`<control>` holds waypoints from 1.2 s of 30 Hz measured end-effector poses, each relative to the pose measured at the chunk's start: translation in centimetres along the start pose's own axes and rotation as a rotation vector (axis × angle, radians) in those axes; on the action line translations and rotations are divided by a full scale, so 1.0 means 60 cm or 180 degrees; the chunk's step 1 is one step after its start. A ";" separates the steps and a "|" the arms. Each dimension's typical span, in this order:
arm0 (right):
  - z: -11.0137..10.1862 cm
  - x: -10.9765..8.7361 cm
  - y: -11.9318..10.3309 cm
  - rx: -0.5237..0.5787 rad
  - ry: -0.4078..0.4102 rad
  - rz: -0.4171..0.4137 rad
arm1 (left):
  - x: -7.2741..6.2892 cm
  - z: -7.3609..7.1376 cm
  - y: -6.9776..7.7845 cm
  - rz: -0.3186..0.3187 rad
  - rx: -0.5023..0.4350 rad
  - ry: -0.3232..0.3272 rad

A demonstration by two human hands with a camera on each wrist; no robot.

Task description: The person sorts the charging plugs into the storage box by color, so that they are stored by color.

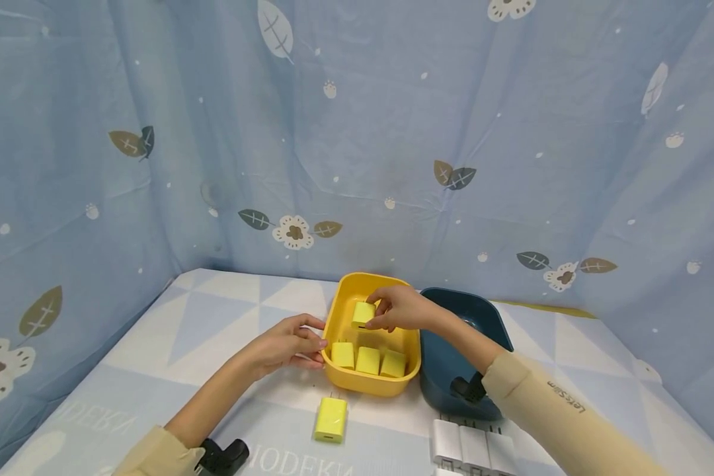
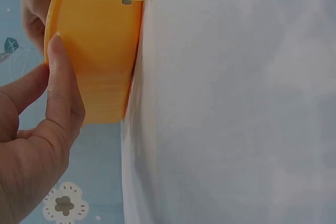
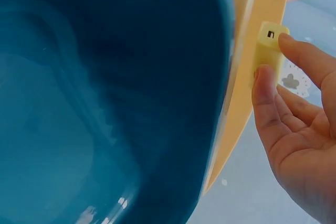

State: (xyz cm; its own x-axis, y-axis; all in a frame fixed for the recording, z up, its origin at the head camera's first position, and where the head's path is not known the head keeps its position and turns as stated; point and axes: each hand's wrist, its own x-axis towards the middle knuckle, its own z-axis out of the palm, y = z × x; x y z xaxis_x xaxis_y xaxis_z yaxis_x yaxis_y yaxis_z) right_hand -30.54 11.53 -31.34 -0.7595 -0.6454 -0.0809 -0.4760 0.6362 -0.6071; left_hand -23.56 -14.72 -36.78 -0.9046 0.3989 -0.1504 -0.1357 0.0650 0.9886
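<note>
My right hand pinches a yellow charger plug between thumb and fingers, over the inside of the yellow bin. The right wrist view shows the port end of the held charger plug. Several more yellow charger plugs lie in a row at the bin's near end. At the bin's left side, my left hand holds the rim, its fingertips against the outer wall. Another yellow charger plug lies on the table in front of the bin, prongs pointing away from me.
A dark blue bin stands right beside the yellow one, under my right forearm. Several white charger plugs are lined up at its near side. Patterned cloth covers the table, and a blue curtain hangs behind.
</note>
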 end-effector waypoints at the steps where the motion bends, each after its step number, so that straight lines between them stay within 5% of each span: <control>1: 0.001 0.004 0.000 -0.0002 -0.0005 0.0021 | 0.000 0.000 -0.001 -0.0003 -0.0004 0.0000; 30: 0.012 0.030 -0.010 0.0082 -0.0066 0.0409 | 0.000 -0.003 0.001 -0.0045 0.0041 0.0022; 36: 0.009 0.020 -0.015 0.0132 -0.0063 0.0275 | -0.001 -0.004 0.001 -0.0028 0.0015 -0.0006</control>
State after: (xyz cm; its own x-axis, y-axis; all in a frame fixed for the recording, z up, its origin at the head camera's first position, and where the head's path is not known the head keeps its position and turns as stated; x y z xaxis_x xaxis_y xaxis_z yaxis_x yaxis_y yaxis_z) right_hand -30.79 9.96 -31.33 -0.7878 -0.5974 -0.1497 -0.3901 0.6721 -0.6293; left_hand -23.59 -14.94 -36.71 -0.9026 0.4000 -0.1592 -0.1418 0.0730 0.9872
